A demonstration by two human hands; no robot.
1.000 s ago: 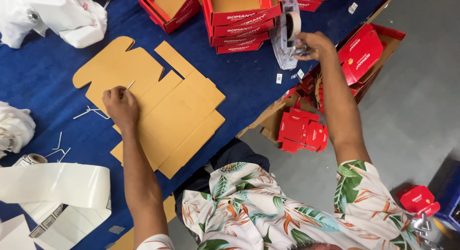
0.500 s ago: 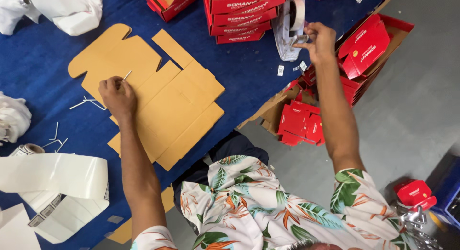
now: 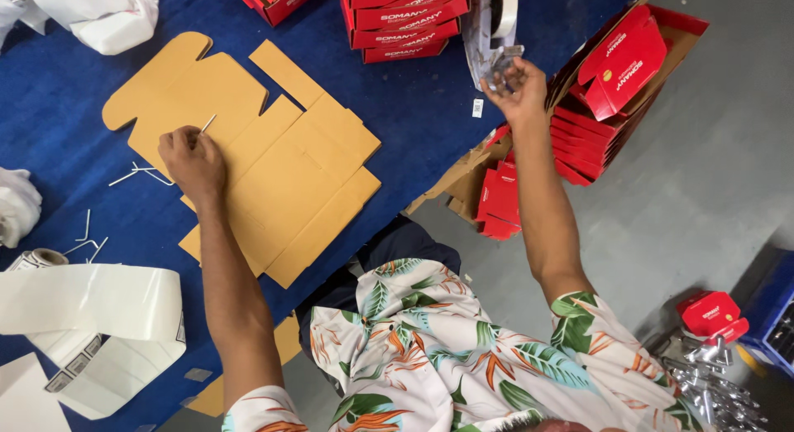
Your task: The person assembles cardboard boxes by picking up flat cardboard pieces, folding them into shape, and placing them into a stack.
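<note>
Flat brown cardboard blank (image 3: pixel 256 159) laid on blue table (image 3: pixel 413 117), thin white pin (image 3: pixel 208 123) pinched over it by left hand (image 3: pixel 192 160), small clear packet (image 3: pixel 503 61) gripped by raised right hand (image 3: pixel 521 91), red boxes (image 3: pixel 401 18) stacked beyond.

Bare blue table (image 3: pixel 430 117) between flat cardboard blank (image 3: pixel 273 159) and red box stack (image 3: pixel 405 18).
</note>
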